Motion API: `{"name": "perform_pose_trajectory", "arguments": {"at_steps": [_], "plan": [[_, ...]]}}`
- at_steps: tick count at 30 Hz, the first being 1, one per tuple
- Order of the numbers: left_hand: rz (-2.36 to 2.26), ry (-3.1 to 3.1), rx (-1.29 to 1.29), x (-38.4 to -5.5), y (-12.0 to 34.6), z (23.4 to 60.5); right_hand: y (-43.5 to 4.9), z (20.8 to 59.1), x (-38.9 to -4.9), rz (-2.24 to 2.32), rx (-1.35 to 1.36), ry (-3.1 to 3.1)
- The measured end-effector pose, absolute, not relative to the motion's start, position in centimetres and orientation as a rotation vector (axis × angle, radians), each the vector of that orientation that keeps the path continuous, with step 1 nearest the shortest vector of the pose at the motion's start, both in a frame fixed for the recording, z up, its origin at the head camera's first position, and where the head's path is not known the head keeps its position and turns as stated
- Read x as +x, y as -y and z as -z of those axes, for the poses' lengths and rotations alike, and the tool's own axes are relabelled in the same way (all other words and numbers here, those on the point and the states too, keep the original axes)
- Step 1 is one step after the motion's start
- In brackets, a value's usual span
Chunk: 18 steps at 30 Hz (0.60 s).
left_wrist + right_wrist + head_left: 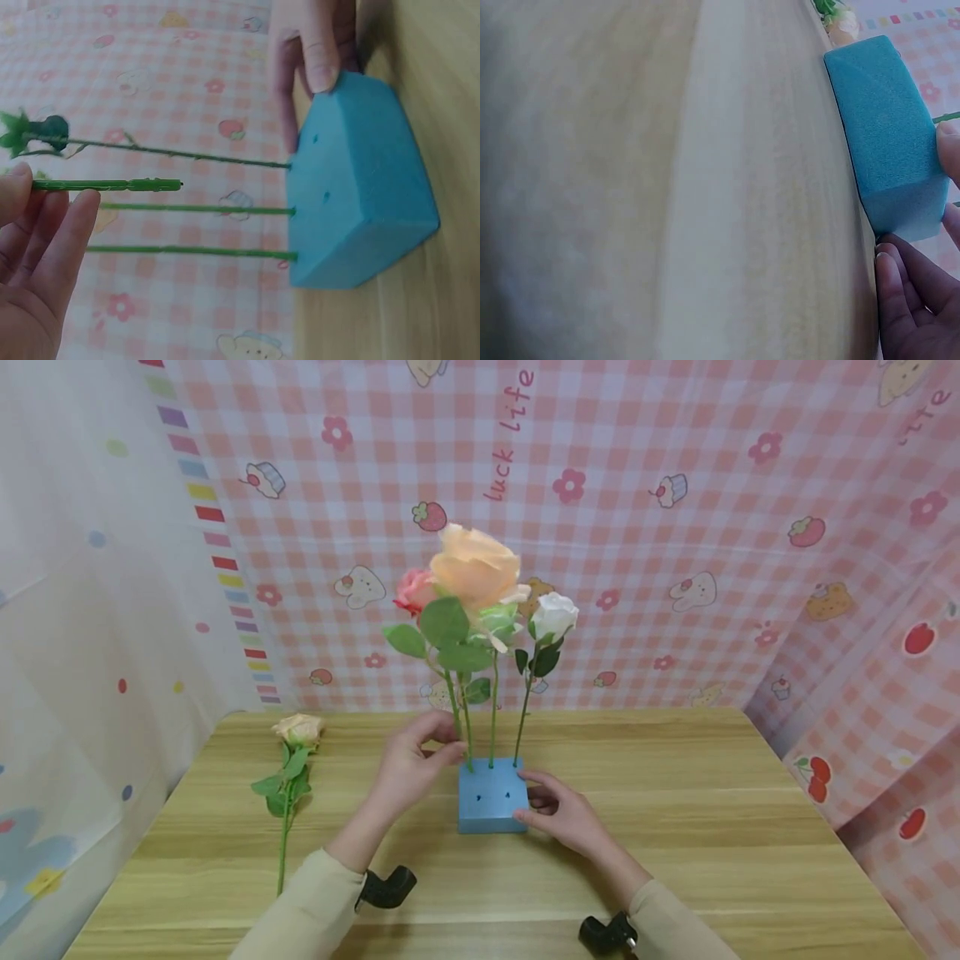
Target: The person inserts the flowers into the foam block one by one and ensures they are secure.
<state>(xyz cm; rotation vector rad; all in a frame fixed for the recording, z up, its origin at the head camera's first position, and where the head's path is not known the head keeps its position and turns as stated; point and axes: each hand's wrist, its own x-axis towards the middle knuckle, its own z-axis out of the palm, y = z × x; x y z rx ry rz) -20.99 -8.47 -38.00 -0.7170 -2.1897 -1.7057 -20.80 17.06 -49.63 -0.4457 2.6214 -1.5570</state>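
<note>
My left hand (408, 764) pinches the green stem (112, 184) of a large peach rose (476, 568). In the left wrist view, that stem's bottom end hangs free, apart from the blue foam block (493, 820). My right hand (566, 814) grips the block at its right side, thumb near the front corner. Three stems stand upright along the block's back edge. They carry a pink rose (415, 591), a pale green flower (498, 622) partly covered by the peach rose, and a white rose (555, 617). Two small holes show in the block's top, nearer its front.
Another peach rose (298, 731) with leaves lies on the left of the wooden table (735, 827), its stem pointing toward me. Behind the table hangs a pink checked cloth (630, 552). Each wrist wears a black device (388, 887).
</note>
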Motion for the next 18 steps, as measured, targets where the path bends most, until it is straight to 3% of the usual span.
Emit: {"name": "perform_pose_trajectory", "arguments": {"at_steps": [18], "plan": [[1.699,2.209,-0.836,-22.1,3.8,40.8,-16.5,48.1,-20.1,1.606,-0.479,-2.58]]}}
